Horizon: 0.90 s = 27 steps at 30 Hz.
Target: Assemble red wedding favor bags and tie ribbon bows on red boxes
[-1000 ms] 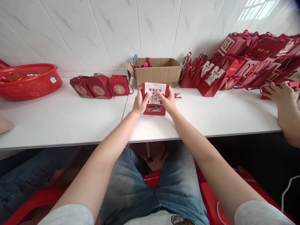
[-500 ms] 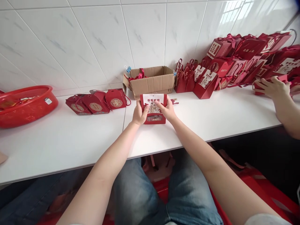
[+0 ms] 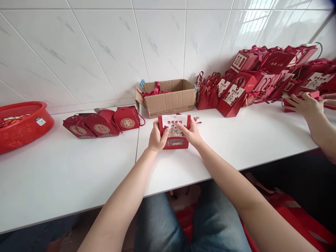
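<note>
Upright between my two hands is a red gift box [image 3: 175,142] with a white printed flap and an oval window low on its front; something wrapped shows through the window. My left hand [image 3: 158,137] is closed on its left side, thumb on the flap. On the opposite side my right hand [image 3: 193,132] grips the box, its thumb also pressing the printed front. My other fingers are mostly hidden behind the box. Just behind it stands an open cardboard box [image 3: 170,101] with red ribbon [image 3: 157,88] inside, and a small ribbon end lies on the table right of my hands.
Several red boxes with round gold emblems [image 3: 102,125] stand to the left, beyond them a red plastic basin [image 3: 26,122]. Upright gift boxes [image 3: 232,98] and a large pile of red boxes [image 3: 273,70] fill the right. Another person's hand [image 3: 307,105] touches a box there.
The camera view has tilted and shifted slightly, so the scene sits lower. Both my hands keep the same hold on the gift box.
</note>
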{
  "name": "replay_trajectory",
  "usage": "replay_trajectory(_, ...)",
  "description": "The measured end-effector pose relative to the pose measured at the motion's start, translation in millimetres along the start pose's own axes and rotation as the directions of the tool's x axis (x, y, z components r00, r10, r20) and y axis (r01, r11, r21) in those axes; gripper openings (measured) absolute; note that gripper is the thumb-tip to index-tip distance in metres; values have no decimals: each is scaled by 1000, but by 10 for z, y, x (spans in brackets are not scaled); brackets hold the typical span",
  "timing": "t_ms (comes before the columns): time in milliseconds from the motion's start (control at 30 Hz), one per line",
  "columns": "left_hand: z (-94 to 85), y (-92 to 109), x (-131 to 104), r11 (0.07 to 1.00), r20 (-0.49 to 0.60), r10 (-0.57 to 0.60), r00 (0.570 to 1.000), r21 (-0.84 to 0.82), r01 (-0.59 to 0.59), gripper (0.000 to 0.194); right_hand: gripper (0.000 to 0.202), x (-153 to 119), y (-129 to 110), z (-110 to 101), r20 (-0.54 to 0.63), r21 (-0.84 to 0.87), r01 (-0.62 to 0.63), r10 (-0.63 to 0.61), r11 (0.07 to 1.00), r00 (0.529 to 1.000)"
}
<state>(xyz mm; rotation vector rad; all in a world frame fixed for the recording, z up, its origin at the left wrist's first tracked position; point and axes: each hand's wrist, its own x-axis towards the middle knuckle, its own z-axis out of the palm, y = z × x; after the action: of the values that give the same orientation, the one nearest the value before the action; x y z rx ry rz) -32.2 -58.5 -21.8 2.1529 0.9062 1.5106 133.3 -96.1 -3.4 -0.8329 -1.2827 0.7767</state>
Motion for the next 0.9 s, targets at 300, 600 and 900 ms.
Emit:
replay_trajectory(300, 60, 35, 2, 999, -6, 2, 1000, -42, -3, 39, 34, -24, -66, -43, -18, -9, 10, -10, 1000, 1000)
replay_trajectory(600, 47, 21, 2, 997, -9, 30, 1000, -68, -30, 38, 35, -22, -62, -12, -45, -24, -25, 24, 999, 999)
replay_trajectory(900, 74, 114, -36, 991, -26, -19, 999, -131, 15, 38, 29, -7, -61, -37, -7, -19, -20, 20, 1000, 1000)
